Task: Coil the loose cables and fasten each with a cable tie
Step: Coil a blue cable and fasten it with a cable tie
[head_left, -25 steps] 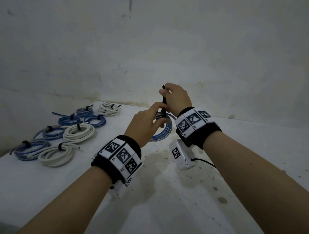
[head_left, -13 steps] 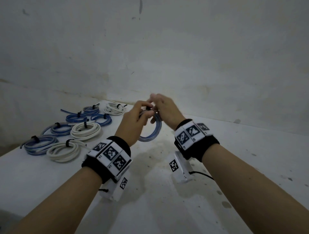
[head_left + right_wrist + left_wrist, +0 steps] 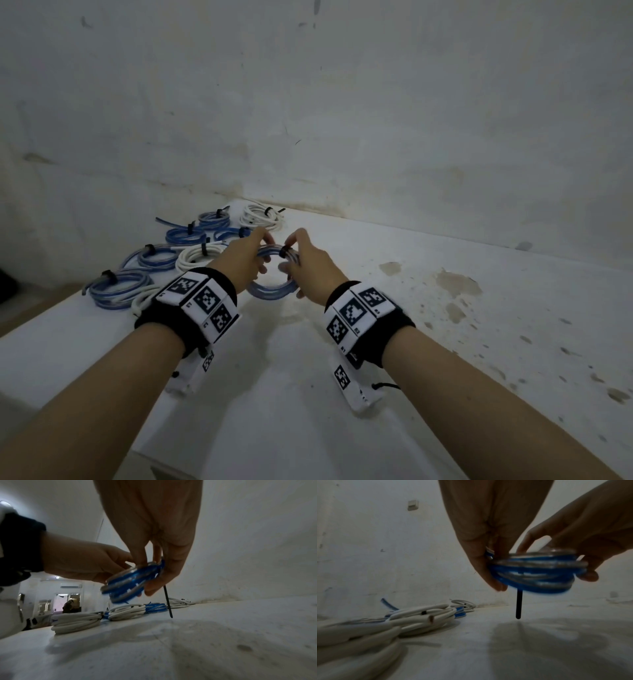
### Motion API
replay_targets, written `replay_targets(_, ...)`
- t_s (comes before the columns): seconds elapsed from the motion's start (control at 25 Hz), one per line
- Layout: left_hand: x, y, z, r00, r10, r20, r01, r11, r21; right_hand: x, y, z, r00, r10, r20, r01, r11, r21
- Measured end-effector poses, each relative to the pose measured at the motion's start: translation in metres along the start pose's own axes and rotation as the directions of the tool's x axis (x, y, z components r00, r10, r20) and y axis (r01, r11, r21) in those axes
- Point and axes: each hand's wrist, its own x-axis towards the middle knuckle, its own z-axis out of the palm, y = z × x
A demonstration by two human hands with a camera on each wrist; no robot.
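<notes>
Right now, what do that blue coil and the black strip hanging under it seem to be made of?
The blue coil looks like cable in glossy, see-through blue plastic: pale glints run along each loop. The black strip, its cable tie, looks like matte plastic, probably nylon: thin, straight, no shine. Both are slightly blurred, so this is a guess.

Both your forearms reach forward, each wrist wrapped in a black band with marker tiles. Your left hand [image 3: 245,257] curls its fingers round the left side of the blue coil [image 3: 272,291]. Your right hand [image 3: 313,263] grips the right side, thumb and forefinger pinching at the top.
</notes>
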Motion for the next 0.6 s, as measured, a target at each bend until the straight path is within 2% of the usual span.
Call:
replay_targets(0.08,0.001,-0.011,-0.003,0.994,-0.084,0.074,0.059,0.953,0.297,0.004,-0.001,0.007,0.996,0.019,0.085,-0.016,0.999,-0.032)
replay_targets(0.16,-0.003,-0.021,-0.011,0.976,-0.193,0.099,0.1,0.805,0.585,0.014,0.0,0.01,0.991,0.083,0.108,-0.083,0.997,0.001)
replay_targets(0.2,-0.006,-0.025,-0.016,0.962,-0.253,0.104,0.126,0.748,0.652,0.019,0.001,0.011,0.988,0.112,0.108,-0.113,0.994,0.006)
replay_targets(0.28,-0.011,-0.041,-0.028,0.924,-0.36,0.129,0.175,0.697,0.696,0.032,-0.003,0.018,0.983,0.118,0.142,-0.107,0.991,-0.078)
replay_targets(0.36,-0.018,-0.057,-0.034,0.884,-0.431,0.184,0.18,0.674,0.716,0.04,-0.009,0.028,0.969,0.122,0.214,-0.069,0.968,-0.241)
replay_targets(0.44,-0.02,-0.07,-0.036,0.847,-0.476,0.237,0.192,0.689,0.699,0.042,-0.013,0.04,0.935,0.177,0.308,-0.026,0.899,-0.437)
replay_targets(0.52,-0.019,-0.076,-0.036,0.823,-0.494,0.281,0.215,0.728,0.651,0.041,-0.016,0.047,0.913,0.202,0.355,0.071,0.777,-0.625)
replay_targets(0.6,-0.019,-0.079,-0.035,0.822,-0.483,0.302,0.214,0.753,0.623,0.043,-0.016,0.05,0.909,0.164,0.384,0.144,0.74,-0.657)
